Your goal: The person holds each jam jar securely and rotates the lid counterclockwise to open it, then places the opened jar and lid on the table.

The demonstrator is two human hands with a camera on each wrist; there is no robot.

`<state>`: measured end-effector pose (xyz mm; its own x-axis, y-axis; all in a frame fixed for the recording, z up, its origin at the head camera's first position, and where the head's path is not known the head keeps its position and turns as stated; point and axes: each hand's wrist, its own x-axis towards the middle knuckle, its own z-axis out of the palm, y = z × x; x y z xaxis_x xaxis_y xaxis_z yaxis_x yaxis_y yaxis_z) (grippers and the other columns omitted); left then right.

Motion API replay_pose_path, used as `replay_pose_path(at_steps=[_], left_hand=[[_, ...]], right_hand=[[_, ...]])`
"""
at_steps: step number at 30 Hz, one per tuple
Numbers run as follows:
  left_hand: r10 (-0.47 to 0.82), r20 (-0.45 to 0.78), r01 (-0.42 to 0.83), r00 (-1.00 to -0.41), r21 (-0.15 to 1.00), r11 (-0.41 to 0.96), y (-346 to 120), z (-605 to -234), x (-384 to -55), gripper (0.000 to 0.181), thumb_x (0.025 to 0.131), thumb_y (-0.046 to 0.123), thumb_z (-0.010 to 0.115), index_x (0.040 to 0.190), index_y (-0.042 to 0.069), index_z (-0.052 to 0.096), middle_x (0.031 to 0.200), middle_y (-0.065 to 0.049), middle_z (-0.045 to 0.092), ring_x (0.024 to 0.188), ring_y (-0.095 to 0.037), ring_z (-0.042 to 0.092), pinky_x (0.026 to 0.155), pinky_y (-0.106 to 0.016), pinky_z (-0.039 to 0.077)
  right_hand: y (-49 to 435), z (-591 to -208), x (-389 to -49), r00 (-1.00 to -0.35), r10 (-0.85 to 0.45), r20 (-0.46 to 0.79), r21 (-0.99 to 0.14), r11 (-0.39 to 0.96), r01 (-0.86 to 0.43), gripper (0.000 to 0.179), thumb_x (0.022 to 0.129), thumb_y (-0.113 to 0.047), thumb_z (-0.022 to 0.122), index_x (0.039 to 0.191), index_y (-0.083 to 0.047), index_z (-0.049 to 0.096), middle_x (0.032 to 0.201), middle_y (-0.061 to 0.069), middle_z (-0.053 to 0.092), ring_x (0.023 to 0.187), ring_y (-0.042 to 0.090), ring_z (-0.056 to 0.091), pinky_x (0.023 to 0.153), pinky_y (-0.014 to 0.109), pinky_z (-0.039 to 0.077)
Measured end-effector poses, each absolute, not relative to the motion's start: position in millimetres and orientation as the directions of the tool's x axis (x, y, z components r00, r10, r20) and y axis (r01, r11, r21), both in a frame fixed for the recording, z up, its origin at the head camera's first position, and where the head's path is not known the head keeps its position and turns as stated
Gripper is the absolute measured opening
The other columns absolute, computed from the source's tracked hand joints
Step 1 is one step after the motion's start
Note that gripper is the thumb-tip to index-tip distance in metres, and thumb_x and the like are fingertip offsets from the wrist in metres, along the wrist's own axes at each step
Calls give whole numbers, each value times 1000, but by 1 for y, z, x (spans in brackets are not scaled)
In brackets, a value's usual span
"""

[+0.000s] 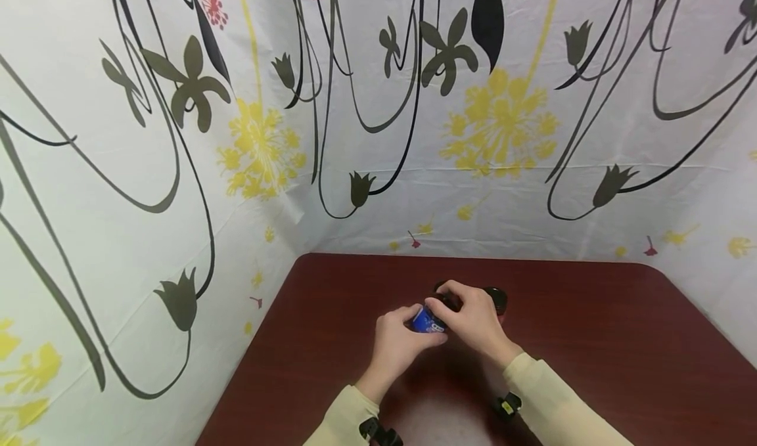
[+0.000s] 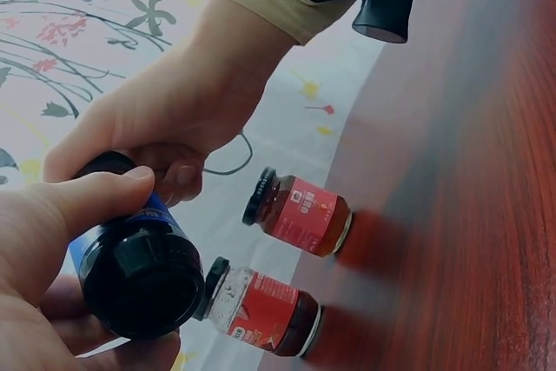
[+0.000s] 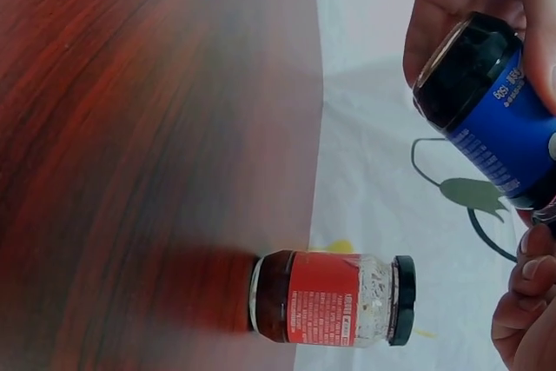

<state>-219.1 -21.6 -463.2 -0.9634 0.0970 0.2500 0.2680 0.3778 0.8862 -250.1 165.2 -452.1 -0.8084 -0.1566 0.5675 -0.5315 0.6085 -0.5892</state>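
Note:
A dark glass jar with a blue label (image 1: 427, 321) is held tilted above the table between both hands. My left hand (image 1: 397, 342) grips it around the label, with the thumb on one side and fingers on the other. In the left wrist view the jar's dark base (image 2: 143, 288) faces the camera. The fingers of my right hand (image 1: 473, 316) curl around the jar's black top end, which they largely hide. Beyond the hands, two jars with red labels and black lids stand upright on the table: one jar (image 2: 300, 216) and a second jar (image 2: 263, 312), partly emptied.
A dark red wooden table (image 1: 331, 301) with rounded corners lies under the hands. White cloth (image 1: 378, 150) printed with flowers hangs behind it and at both sides. Small black devices are strapped to both wrists, one a left wrist camera (image 1: 381, 433).

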Motion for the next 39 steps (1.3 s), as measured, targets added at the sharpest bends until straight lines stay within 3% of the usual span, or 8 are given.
replay_pose_path(at_steps=[14, 31, 39], left_hand=[[121, 252, 279, -960, 887, 368, -23, -463, -217, 73, 67, 48, 92, 127, 11, 71, 108, 3, 73, 88, -8, 66, 73, -27, 57], [145, 262, 297, -954, 886, 356, -28, -468, -219, 74, 69, 43, 93, 130, 8, 68, 111, 2, 73, 89, -7, 67, 73, -26, 57], [150, 260, 297, -954, 884, 361, -29, -465, -219, 68, 68, 47, 92, 127, 19, 72, 103, 11, 72, 84, -6, 66, 70, -25, 56]], right_hand=[[167, -455, -246, -809, -167, 563, -618, 566, -546, 22, 90, -47, 73, 101, -28, 69, 67, -13, 55, 58, 10, 48, 52, 28, 40], [165, -461, -248, -795, -195, 574, -605, 553, -573, 24, 92, -43, 73, 106, -24, 70, 71, -14, 55, 60, 8, 47, 54, 28, 40], [166, -462, -250, -774, -215, 596, -602, 518, -607, 22, 93, -40, 72, 108, -24, 70, 80, -14, 60, 63, 9, 50, 56, 28, 42]])
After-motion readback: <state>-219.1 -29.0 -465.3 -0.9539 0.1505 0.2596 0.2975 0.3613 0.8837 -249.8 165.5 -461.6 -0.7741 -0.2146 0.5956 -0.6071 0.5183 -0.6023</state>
